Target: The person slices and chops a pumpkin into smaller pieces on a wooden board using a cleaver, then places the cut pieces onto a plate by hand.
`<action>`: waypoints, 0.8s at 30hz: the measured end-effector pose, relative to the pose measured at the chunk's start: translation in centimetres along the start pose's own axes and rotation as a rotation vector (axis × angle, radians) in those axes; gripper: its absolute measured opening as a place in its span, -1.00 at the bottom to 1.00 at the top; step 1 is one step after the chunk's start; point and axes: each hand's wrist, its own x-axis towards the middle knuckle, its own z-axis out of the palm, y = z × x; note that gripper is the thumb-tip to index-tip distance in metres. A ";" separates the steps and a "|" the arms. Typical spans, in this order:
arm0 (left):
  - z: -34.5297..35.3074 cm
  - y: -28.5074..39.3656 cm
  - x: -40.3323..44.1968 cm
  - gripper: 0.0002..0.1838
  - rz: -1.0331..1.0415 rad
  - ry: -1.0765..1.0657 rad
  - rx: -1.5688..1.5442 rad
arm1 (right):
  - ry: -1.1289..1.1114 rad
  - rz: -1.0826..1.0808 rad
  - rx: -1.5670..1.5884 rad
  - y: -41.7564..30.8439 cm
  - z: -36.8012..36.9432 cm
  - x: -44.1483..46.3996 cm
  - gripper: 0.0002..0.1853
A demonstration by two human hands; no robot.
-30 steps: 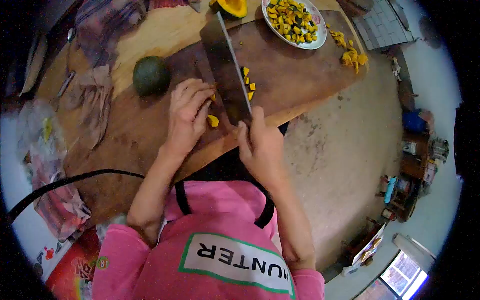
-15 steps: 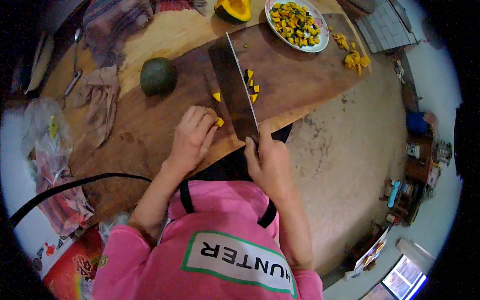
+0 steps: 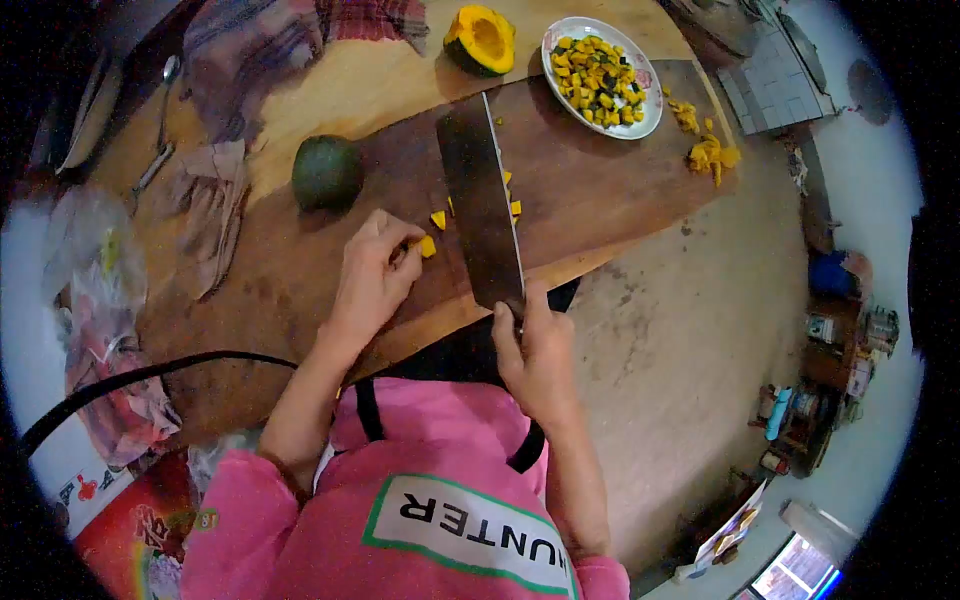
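My right hand [image 3: 538, 355] is closed round the handle of a broad dark cleaver [image 3: 478, 195], its blade lying over the wooden cutting board [image 3: 600, 205]. Small pumpkin cubes [image 3: 515, 208] show at the blade's right edge, partly hidden by it. My left hand [image 3: 378, 270] has its fingers bent together at a yellow pumpkin piece [image 3: 428, 246], which pokes out beside the fingertips. Another loose pumpkin chunk [image 3: 438, 219] lies between that hand and the blade. Beyond my left hand sits a dark green pumpkin piece [image 3: 327, 172], skin side up.
A white plate [image 3: 652, 122] of diced pumpkin stands at the back right, with stringy pumpkin pulp [image 3: 712, 156] near the board's right end. A hollowed pumpkin piece [image 3: 480, 42] is at the back. Cloths [image 3: 205, 215], a spoon [image 3: 170, 70] and plastic bags [image 3: 95, 260] lie left.
The cleaver has shifted slightly right and now covers part of the cubes beside it. My left hand has drawn back a little with the pumpkin piece. The whole view has tilted slightly.
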 end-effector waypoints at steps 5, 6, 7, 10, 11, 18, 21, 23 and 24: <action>0.4 0.3 -0.1 -0.82 -0.016 0.117 -0.014 | -0.032 -0.006 -0.010 -0.9 0.5 -0.1 -0.82; 0.5 0.2 -0.3 -0.82 -0.027 0.140 -0.028 | -0.021 -0.041 -0.022 -0.7 0.9 -0.1 -0.82; 0.6 0.1 -0.4 -0.82 -0.037 0.164 -0.042 | -0.011 -0.076 -0.034 -0.7 1.2 -0.1 -0.82; 0.6 -0.1 -0.7 -0.80 0.012 0.202 -0.023 | -0.046 -0.087 -0.067 -1.3 1.5 0.0 -0.80; 0.6 -0.1 -0.9 -0.79 0.010 0.201 -0.035 | -0.051 -0.099 -0.082 -1.3 1.6 0.1 -0.80; 1.0 -0.4 -1.5 -0.74 0.032 0.178 -0.056 | -0.112 -0.133 -0.180 -2.1 1.7 0.6 -0.77; 1.1 -0.7 -1.6 -0.73 0.060 0.168 -0.024 | -0.120 -0.155 -0.231 -2.0 2.0 0.7 -0.77; 1.2 -1.4 -1.6 -0.72 0.112 0.177 0.014 | -0.134 -0.169 -0.295 -2.1 2.1 0.9 -0.77; 1.3 -1.8 -1.6 -0.71 0.139 0.182 0.028 | -0.148 -0.175 -0.342 -2.3 2.0 1.0 -0.77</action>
